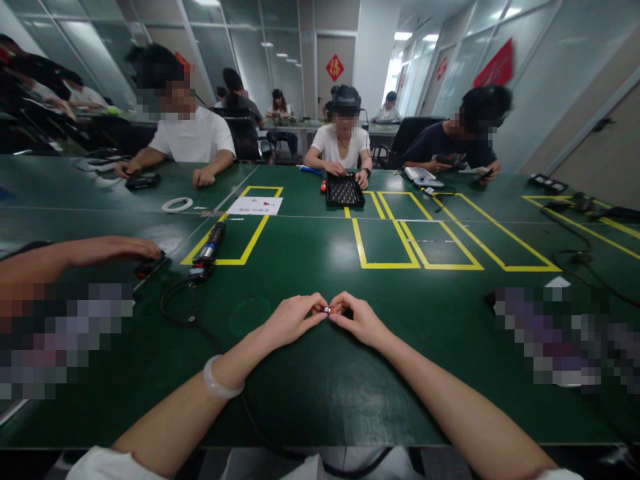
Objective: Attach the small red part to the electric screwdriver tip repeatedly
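Between my two hands, just above the green table [320, 380], is a small white and orange-red part [328, 310], too small to name. The thumb and fingers of my left hand [295, 319] pinch its left side. From the right, my right hand [360, 321] pinches it too, and the fingertips of both hands nearly meet. My fingers cover much of the part. A pale bangle [220, 380] sits on my left wrist. Left of my hands lies an electric screwdriver [209, 247] with a black cable.
Yellow tape outlines [390, 265] mark the table. A white paper sheet [255, 205], a white tape ring [177, 204] and a black tray [345, 191] under a co-worker's hands lie farther back. A co-worker's arm [75, 257] reaches in at left. Black cables run at both sides.
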Action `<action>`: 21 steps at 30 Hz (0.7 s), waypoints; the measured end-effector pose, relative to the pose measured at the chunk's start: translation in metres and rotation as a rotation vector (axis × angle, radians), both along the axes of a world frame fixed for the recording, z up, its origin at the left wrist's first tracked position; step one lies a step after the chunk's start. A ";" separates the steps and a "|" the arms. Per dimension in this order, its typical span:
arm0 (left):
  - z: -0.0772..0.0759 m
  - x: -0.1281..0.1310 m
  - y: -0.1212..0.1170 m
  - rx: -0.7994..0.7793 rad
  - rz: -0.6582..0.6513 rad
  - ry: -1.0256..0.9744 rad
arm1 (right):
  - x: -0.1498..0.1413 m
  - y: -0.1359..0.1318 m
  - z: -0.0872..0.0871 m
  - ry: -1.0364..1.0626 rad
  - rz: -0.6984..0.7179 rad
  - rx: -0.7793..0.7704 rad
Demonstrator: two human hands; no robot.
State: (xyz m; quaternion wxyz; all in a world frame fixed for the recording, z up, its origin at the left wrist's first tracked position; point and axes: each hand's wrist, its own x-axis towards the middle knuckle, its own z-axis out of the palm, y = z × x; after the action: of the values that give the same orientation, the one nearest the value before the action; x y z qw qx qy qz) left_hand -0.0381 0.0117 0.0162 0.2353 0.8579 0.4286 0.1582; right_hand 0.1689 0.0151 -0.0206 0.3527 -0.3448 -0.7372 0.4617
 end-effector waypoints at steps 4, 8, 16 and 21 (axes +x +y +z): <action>0.005 -0.019 0.017 0.098 0.061 0.064 | 0.001 0.000 0.001 -0.043 -0.024 0.012; 0.007 -0.082 0.047 0.336 0.422 0.200 | 0.002 0.001 0.000 -0.058 -0.032 0.017; -0.010 -0.227 0.072 0.184 0.958 0.434 | 0.001 0.000 0.002 -0.087 -0.024 0.026; -0.015 -0.244 0.079 0.052 0.939 0.420 | 0.002 0.001 0.001 -0.093 -0.013 0.030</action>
State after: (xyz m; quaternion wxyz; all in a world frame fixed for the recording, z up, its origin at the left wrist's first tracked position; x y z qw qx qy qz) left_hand -0.2817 0.0906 0.0016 0.0265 0.5917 0.8015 0.0817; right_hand 0.1705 0.0161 -0.0201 0.3261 -0.3654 -0.7575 0.4317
